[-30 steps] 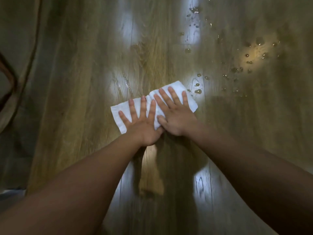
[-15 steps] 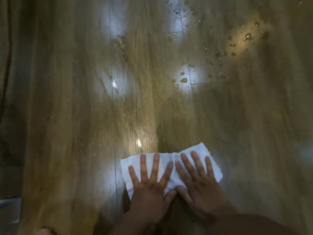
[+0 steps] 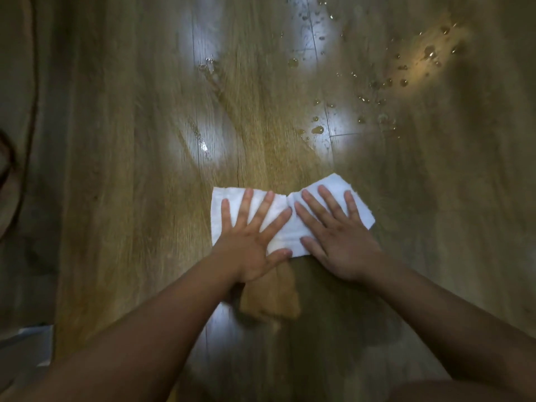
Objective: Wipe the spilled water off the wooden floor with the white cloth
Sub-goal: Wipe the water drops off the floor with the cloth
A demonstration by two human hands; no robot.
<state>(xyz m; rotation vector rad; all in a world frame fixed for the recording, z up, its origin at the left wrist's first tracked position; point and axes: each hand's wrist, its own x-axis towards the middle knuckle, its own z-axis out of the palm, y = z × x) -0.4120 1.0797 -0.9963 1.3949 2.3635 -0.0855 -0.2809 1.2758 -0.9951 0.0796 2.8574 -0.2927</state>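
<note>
White cloth (image 3: 290, 235) lies flat on the wooden floor (image 3: 130, 169) in the middle of the head view, creased where its two halves meet. Left hand (image 3: 246, 250) and right hand (image 3: 342, 245) press down on it side by side, each with straight, spread fingers, the heels of both palms off its near edge. Spilled water drops (image 3: 317, 130) bead on the boards beyond the cloth, apart from it, with more scattered toward the upper right.
</note>
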